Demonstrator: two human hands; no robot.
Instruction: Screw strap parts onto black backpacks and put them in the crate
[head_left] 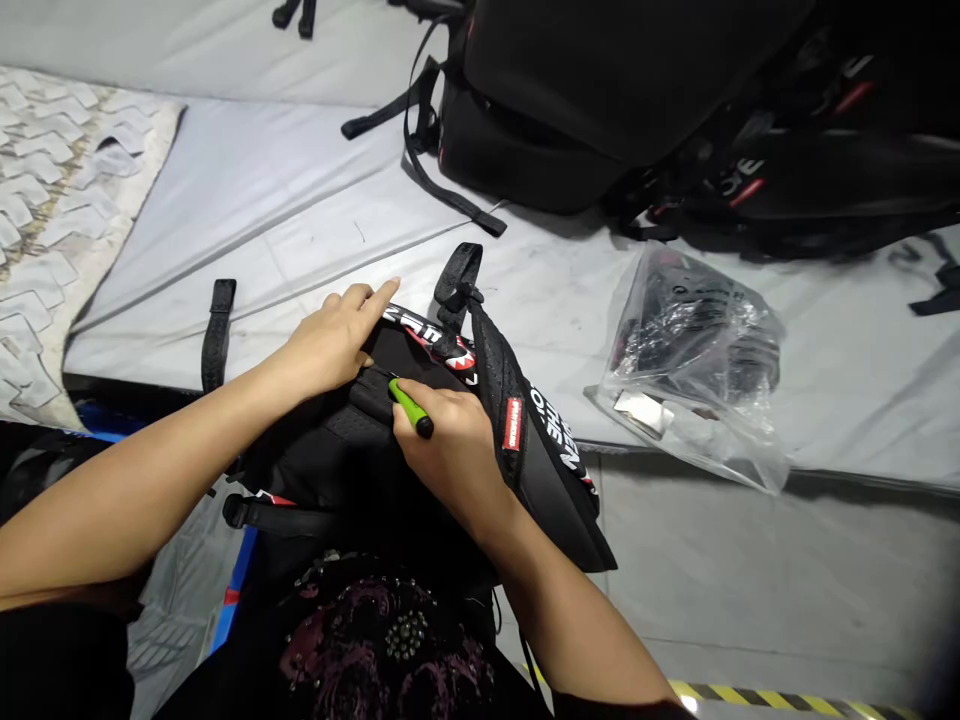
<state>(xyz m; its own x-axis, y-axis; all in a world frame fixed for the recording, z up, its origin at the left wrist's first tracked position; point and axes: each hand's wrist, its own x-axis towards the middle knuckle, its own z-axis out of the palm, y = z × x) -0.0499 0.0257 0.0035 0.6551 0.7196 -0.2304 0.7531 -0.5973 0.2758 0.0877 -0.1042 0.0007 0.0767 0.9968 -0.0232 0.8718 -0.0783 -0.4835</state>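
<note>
A black backpack (330,470) with white lettering, red shark-mouth print and a red label lies against my body at the table's front edge. My left hand (337,335) grips its upper edge, the index finger stretched along the printed strip and the thumb beside a padded piece. Held in my right hand (450,440) is a slim green tool (409,404) with a black end. Its thin tip points at the black fabric close to my left thumb; what kind of tool it is I cannot tell. A black strap loop (459,275) sticks up from the bag.
More black backpacks (555,100) with loose straps lie at the back of the grey-covered table (300,220). A clear plastic bag (694,350) with dark items sits on the right. White cut pieces (52,200) cover a mat at left. A blue-rimmed crate (238,580) is below.
</note>
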